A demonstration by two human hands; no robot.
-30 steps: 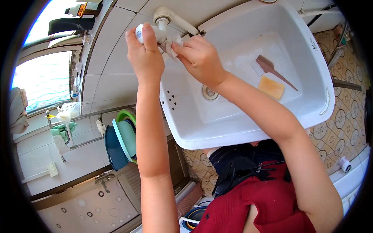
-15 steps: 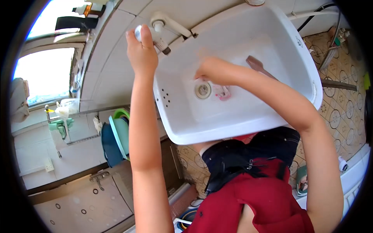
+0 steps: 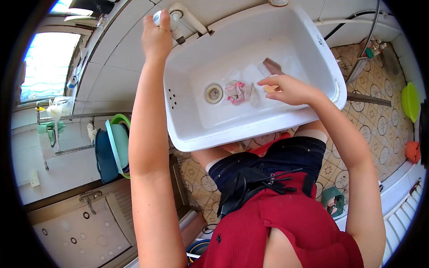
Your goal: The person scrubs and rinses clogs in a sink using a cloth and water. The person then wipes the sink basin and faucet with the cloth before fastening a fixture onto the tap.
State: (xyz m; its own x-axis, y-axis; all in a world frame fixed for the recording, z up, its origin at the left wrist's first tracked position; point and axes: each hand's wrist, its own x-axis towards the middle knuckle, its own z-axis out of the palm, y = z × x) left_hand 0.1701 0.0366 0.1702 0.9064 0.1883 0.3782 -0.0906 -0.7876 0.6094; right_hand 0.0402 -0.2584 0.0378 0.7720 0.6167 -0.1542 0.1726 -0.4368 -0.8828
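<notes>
My left hand (image 3: 156,38) is closed around the white tap knob (image 3: 157,18) at the sink's back left. The tap spout (image 3: 178,36) points down beside it. Over the right part of the white sink (image 3: 210,138), my right hand (image 3: 292,90) pinches a small pale yellow piece of soap (image 3: 270,88) between thumb and fingers. A brown scrubbing brush (image 3: 271,67) with pale bristles lies just beyond that hand, its handle partly hidden. Left of the hand, a wet, crumpled grey-and-pink cloth (image 3: 240,92) rests on the sink floor near the drain (image 3: 214,94).
Teal and green basins (image 3: 118,145) hang on the left wall. A cabinet (image 3: 85,228) stands below them. On the tiled floor (image 3: 353,138) at right are a lime-green basin (image 3: 410,102) and an orange container (image 3: 412,152). A hose (image 3: 364,44) hangs at the back right.
My right hand has moved right, away from the drain and cloth, and now holds the piece of soap. The left hand remains on the tap knob. The view has shifted slightly.
</notes>
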